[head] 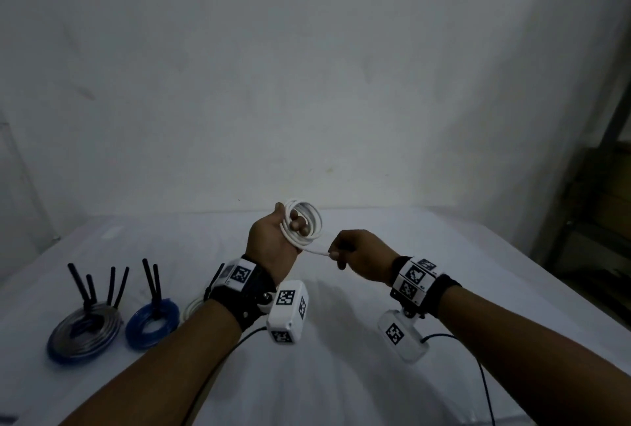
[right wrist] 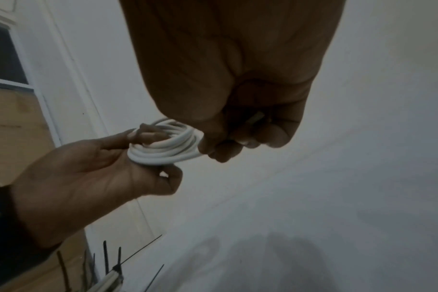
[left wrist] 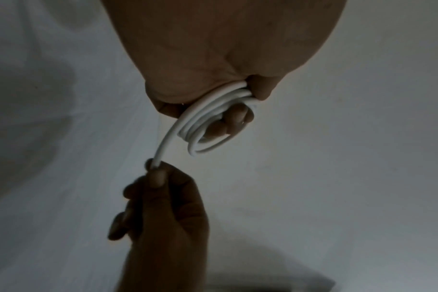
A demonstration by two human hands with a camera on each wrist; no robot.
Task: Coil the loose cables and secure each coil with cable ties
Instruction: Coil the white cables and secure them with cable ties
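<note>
The left hand (head: pixel 273 238) grips a white coil (head: pixel 302 222) above the tabletop (head: pixel 341 374), fingers curled through it. The right hand (head: pixel 362 255) pinches its tail (head: pixel 316 251), running sideways between the hands.

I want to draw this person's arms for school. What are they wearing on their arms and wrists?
The arms are bare, with no sleeves. Each wrist has a black strap carrying white tiles printed with black square codes. Under the left wrist hangs a white rounded camera box with the same codes, and another white box hangs under the right wrist. A thin black cable runs from each box toward the person.
</note>
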